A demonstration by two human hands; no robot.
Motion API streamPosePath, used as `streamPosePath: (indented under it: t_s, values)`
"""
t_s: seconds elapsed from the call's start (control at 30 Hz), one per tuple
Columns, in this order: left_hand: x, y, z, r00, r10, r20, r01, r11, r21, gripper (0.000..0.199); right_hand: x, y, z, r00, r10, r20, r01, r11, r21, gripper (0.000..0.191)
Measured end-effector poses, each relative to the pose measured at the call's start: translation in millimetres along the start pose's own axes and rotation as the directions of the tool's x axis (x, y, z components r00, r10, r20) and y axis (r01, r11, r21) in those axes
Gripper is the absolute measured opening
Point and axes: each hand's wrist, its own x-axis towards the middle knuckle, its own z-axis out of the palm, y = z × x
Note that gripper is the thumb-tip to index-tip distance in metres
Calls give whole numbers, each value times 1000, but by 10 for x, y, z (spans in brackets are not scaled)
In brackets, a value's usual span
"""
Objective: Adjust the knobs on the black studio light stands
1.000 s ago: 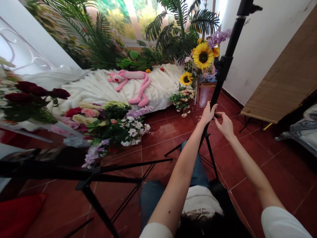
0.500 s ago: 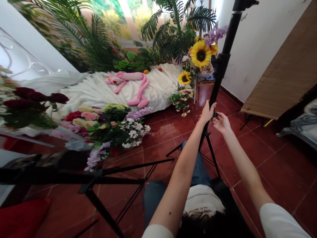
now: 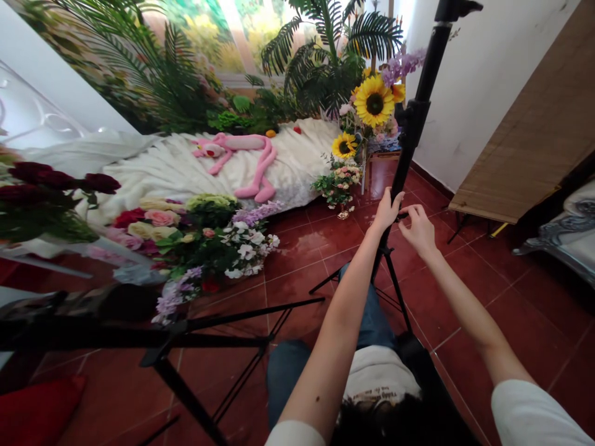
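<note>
Flowers [image 3: 204, 235] and a second tripod [image 3: 223, 339] spread to my left, a pink plush toy [image 3: 253, 144] lies on white cloth [image 3: 162, 167] beyond, and sunflowers [image 3: 374, 105] stand just behind the black light stand [image 3: 405, 155]. That stand is before me, its long pole slanting up rightward; my left hand [image 3: 387, 212] wraps it, while my right hand [image 3: 421, 232] narrowly pinches its small knob [image 3: 402, 216].
</note>
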Motion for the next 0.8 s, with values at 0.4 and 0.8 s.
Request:
streamPosePath:
  t_s: [0.4,0.8]
  values:
    - [-9,25,-1,1000,-23,8,23,999,-31,31,15,26,38,996,60,-66,-59,998,16,17]
    - [-5,27,-7,1000,-18,12,18,1000,-7,30,141,39,235,823,552,134,-460,509,728,35]
